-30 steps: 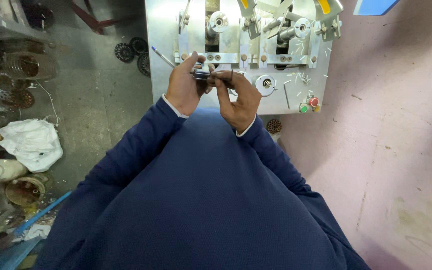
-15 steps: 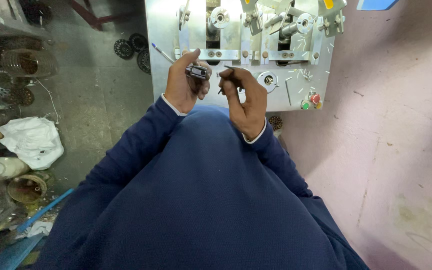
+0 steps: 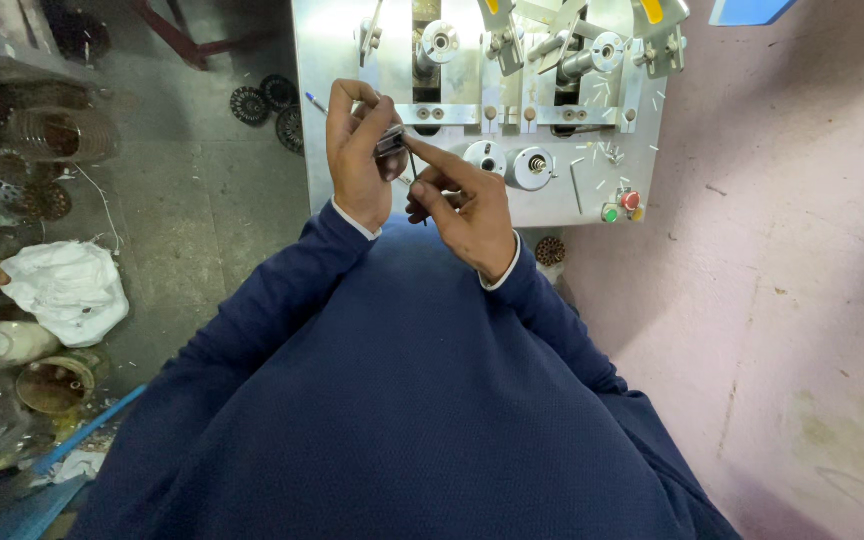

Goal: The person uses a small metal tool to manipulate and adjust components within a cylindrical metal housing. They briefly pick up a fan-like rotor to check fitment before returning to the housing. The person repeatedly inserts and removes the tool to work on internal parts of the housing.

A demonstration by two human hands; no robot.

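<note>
1. My left hand [image 3: 360, 160] was raised in front of the near edge of the grey metal machine plate [image 3: 332, 60], its fingers curled shut around a small dark metal block-shaped part [image 3: 390, 141]. The part sat at my fingertips, over the left half of the plate and clear of its surface.

2. The part lay just to the right of my left palm, and its exposed face was turned toward my other hand. Which way its long axis ran I could not tell; it was too small and mostly covered by my fingers.

3. A thin dark pin-like tool [image 3: 415, 180] hung roughly upright in the gap between my hands, its upper end close under the part. Whether it touched the part I could not make out.

4. My right hand [image 3: 467, 205] sat lower and to the right of the part. Its forefinger stretched up and left so that the tip met the part, while the other fingers were bunched on the thin tool. So both hands were at the part, the left carrying it and the right reaching in from below right.

5. Farther right on the plate, two round silver spindles [image 3: 530, 167] stood apart from both hands, and small red and green buttons [image 3: 622, 206] sat near the plate's near right corner.
</note>
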